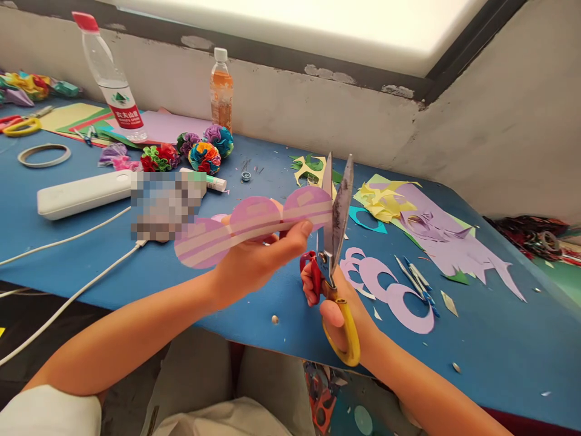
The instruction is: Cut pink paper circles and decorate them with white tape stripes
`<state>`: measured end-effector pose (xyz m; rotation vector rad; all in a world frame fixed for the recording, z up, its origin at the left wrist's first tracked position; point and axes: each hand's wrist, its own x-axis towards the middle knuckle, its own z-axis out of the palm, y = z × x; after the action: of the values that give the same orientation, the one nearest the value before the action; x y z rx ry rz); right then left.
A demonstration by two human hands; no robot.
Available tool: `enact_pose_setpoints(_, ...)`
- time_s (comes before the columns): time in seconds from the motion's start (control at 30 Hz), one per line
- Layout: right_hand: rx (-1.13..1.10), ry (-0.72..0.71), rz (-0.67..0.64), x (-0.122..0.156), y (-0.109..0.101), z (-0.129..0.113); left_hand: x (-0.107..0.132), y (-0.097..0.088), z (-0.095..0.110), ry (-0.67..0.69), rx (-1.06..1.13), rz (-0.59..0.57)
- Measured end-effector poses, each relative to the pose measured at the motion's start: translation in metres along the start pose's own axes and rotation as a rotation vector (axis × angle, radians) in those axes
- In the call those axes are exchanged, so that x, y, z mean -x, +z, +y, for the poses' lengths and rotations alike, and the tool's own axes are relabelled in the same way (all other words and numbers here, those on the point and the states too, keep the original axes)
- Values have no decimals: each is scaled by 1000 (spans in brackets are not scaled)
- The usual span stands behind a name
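My left hand [258,257] pinches a strip of joined purple paper circles [254,225], held level above the blue table [91,242]. My right hand [338,309] grips scissors [333,242] with red and yellow handles. Their blades point upward and stand slightly apart, right at the strip's right end. Purple cut rings [385,284] lie on the table just right of the scissors.
Yellow, green and purple paper scraps [431,224] spread at the right. Paper flower balls [204,154], two bottles [221,91], a white power strip [82,194] with cables, a tape ring [44,155], coloured sheets and a second pair of scissors [20,126] lie at the left and back.
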<state>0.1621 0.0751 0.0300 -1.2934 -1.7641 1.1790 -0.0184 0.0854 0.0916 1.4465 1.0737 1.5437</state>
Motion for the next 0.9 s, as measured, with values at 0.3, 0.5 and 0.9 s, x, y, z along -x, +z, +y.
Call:
enact_pose_setpoints(0.3,-137,52,15,3,-2,-6,-3,-2,0,2,148,86)
enact_pose_setpoints(0.5,-245,139,37,3,0,-8,-5,-1,-1,35,183,98)
enact_pose_setpoints(0.9,-228,193,127,-13,-15,-20,-10,-4,-8,-77,186,96)
